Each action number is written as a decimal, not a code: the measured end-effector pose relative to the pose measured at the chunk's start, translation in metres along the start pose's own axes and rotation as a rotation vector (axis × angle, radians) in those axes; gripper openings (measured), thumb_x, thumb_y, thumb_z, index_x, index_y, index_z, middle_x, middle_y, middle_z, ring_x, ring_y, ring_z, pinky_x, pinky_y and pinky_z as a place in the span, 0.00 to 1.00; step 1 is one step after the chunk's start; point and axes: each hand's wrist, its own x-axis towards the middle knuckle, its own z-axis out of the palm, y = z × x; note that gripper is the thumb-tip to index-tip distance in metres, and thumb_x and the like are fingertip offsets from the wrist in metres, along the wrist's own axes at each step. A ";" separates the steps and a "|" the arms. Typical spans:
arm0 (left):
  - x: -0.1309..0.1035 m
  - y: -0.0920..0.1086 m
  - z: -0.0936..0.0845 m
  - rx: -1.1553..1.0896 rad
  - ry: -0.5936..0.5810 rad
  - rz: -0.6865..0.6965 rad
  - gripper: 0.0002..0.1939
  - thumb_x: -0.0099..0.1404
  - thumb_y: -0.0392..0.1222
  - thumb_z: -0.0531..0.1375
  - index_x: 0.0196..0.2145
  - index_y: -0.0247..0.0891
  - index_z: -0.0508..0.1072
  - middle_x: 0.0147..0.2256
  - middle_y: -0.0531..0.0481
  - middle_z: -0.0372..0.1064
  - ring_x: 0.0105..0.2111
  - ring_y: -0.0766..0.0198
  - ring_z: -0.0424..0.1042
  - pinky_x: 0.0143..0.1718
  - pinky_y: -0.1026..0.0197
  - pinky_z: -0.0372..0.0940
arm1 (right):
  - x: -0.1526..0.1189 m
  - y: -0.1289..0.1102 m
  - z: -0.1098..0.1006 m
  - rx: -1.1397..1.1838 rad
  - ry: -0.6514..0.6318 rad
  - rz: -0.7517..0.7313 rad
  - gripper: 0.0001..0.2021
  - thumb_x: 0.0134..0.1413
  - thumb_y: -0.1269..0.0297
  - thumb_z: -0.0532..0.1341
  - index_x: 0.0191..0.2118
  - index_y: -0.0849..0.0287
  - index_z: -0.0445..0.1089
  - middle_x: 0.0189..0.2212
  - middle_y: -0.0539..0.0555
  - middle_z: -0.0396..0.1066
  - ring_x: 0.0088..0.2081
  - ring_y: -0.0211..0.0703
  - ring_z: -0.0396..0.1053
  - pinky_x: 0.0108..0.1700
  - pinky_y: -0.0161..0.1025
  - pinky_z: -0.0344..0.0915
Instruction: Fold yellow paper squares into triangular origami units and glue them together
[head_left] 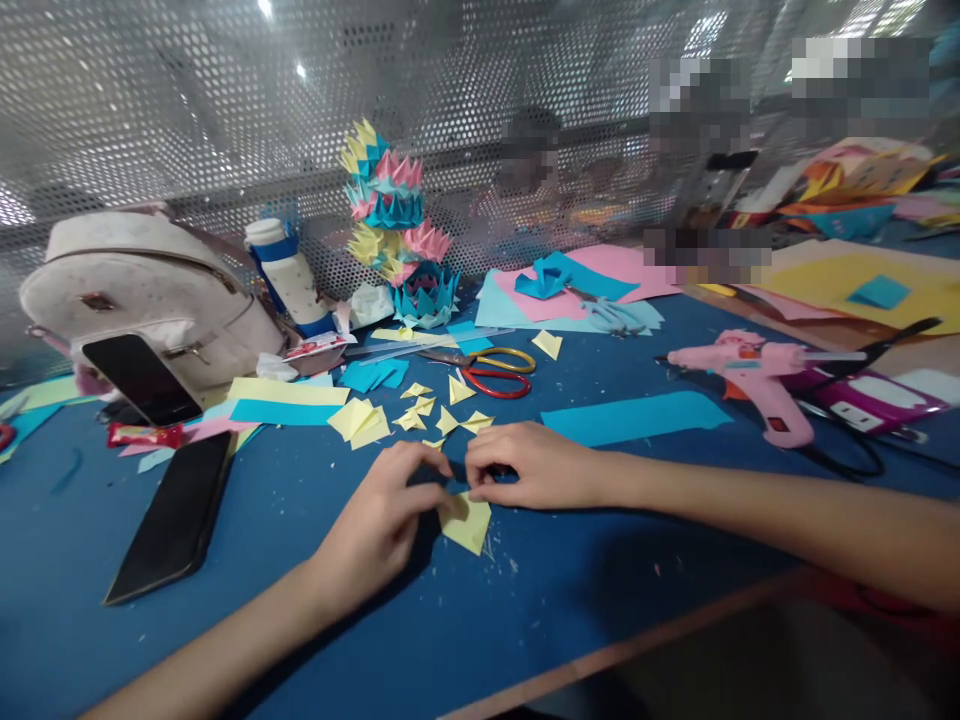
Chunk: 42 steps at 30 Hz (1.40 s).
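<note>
A small piece of yellow paper (469,527) lies on the blue table between my hands. My left hand (390,505) has its fingers curled down onto the paper's left edge, thumb near the top. From the right, my right hand (529,465) pinches at the paper's upper corner, its fingers bent and closed. Part of the sheet is hidden under the fingertips. Just beyond the hands, several small folded yellow paper pieces (448,420) are scattered. Behind them rest scissors (499,375) with one red and one yellow handle.
A pink glue gun (757,375) lies at right by a blue paper strip (637,418). At left stand a white backpack (142,290), a leaning phone (142,378), a black phone (176,520) and a bottle (289,275). A folded-paper tower (397,210) stands behind.
</note>
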 end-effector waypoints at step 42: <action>-0.026 0.024 0.015 0.512 -0.131 0.147 0.20 0.73 0.51 0.52 0.53 0.38 0.73 0.58 0.32 0.67 0.55 0.43 0.70 0.49 0.40 0.71 | -0.011 0.001 0.021 -0.137 0.341 -0.124 0.07 0.65 0.66 0.61 0.36 0.58 0.76 0.31 0.50 0.74 0.34 0.39 0.63 0.37 0.36 0.57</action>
